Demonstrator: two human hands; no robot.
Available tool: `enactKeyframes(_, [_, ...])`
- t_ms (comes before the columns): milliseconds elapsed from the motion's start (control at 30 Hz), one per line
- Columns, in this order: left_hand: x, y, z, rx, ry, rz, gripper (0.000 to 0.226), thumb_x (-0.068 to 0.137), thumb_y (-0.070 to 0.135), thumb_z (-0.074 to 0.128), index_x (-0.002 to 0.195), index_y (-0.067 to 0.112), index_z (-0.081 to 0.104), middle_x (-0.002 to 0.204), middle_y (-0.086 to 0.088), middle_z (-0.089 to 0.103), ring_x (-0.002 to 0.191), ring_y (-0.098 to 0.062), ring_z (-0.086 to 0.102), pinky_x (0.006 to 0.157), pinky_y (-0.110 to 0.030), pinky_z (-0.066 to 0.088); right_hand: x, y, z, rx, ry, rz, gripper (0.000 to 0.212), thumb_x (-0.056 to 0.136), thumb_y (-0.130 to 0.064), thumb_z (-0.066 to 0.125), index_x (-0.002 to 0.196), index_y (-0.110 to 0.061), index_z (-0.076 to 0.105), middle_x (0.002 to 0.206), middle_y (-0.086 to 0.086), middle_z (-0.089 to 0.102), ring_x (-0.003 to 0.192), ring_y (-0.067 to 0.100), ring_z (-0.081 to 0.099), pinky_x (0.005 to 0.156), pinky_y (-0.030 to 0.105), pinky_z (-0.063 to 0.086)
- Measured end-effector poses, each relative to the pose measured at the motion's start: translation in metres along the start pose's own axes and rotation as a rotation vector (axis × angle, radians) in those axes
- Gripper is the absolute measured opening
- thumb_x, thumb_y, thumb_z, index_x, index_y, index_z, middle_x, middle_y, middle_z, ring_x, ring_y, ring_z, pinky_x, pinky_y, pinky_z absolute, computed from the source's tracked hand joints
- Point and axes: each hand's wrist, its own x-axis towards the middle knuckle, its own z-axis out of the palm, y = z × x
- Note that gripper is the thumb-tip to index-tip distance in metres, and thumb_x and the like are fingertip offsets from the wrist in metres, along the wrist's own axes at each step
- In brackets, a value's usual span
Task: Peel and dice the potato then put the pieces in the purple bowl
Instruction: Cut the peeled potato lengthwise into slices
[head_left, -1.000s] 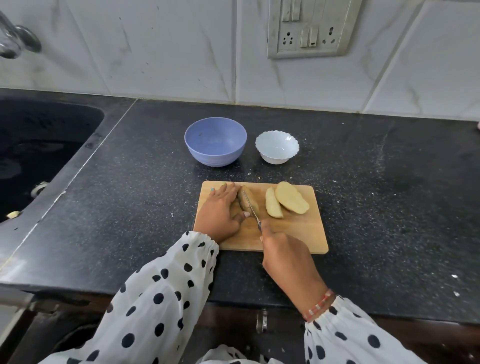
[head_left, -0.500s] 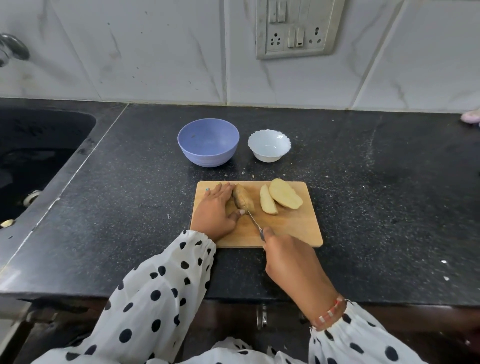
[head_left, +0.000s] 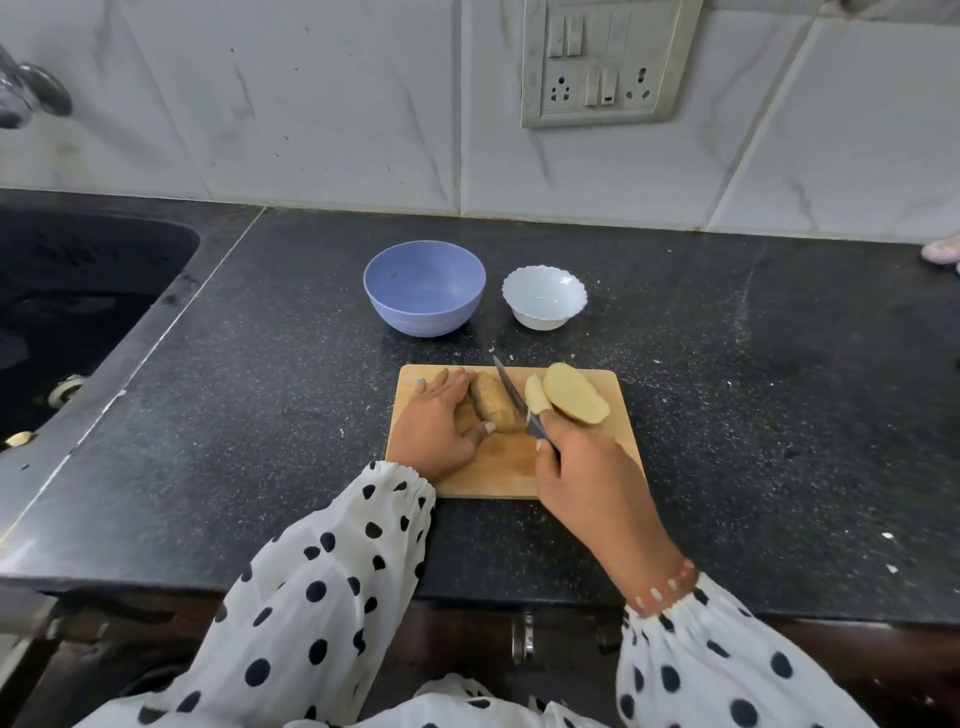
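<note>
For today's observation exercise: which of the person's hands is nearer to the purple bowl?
Left. The left hand rests on the cutting board just below the purple bowl; the right hand, holding the knife, is lower and further right.

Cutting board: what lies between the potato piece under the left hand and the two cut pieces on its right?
Only the knife blade, running slantwise along the held piece and left of the cut pieces, held by the right hand. Head view.
</note>
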Motion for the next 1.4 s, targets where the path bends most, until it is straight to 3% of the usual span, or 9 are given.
enactKeyframes(400, [-0.001, -0.001, 0.002, -0.042, 0.045, 0.001, 0.071, 0.083, 0.036, 0.063, 0.141, 0.01, 0.03, 0.148, -0.005, 0.032, 0.139, -0.019, 0.019, 0.113, -0.03, 0.004, 0.025, -0.011, 0.031, -0.077, -0.072, -0.014, 0.039, 0.099, -0.024, 0.035, 0.137, -0.017, 0.041, 0.094, 0.007, 0.066, 0.084, 0.022, 0.063, 0.064, 0.032, 0.048])
enactKeyframes(700, [-0.001, -0.002, 0.003, -0.043, 0.035, -0.007, 0.072, 0.084, 0.034, 0.061, 0.143, 0.011, 0.027, 0.15, -0.006, 0.027, 0.14, -0.018, 0.016, 0.113, -0.029, 0.001, 0.03, -0.013, 0.028, -0.137, -0.125, -0.032, 0.036, 0.098, -0.02, 0.039, 0.134, -0.017, 0.039, 0.097, 0.005, 0.063, 0.086, 0.021, 0.062, 0.059, 0.028, 0.04])
enactKeyframes(933, [0.0, -0.001, 0.003, -0.058, 0.035, -0.021, 0.071, 0.084, 0.036, 0.061, 0.143, 0.012, 0.028, 0.15, -0.004, 0.026, 0.14, -0.017, 0.015, 0.113, -0.028, 0.0, 0.007, -0.016, 0.031, -0.177, -0.215, -0.015, 0.053, 0.096, -0.019, 0.046, 0.144, -0.014, 0.024, 0.1, 0.004, 0.063, 0.085, 0.017, 0.062, 0.064, 0.027, 0.046])
enactKeyframes(1400, [0.0, 0.001, 0.001, -0.044, 0.015, -0.036, 0.066, 0.084, 0.037, 0.062, 0.139, 0.012, 0.035, 0.15, -0.005, 0.025, 0.14, -0.017, 0.015, 0.112, -0.028, -0.002, -0.003, -0.015, 0.014, -0.23, -0.295, 0.001, 0.053, 0.093, -0.016, 0.05, 0.141, -0.016, 0.027, 0.104, 0.003, 0.06, 0.088, 0.017, 0.06, 0.062, 0.026, 0.04])
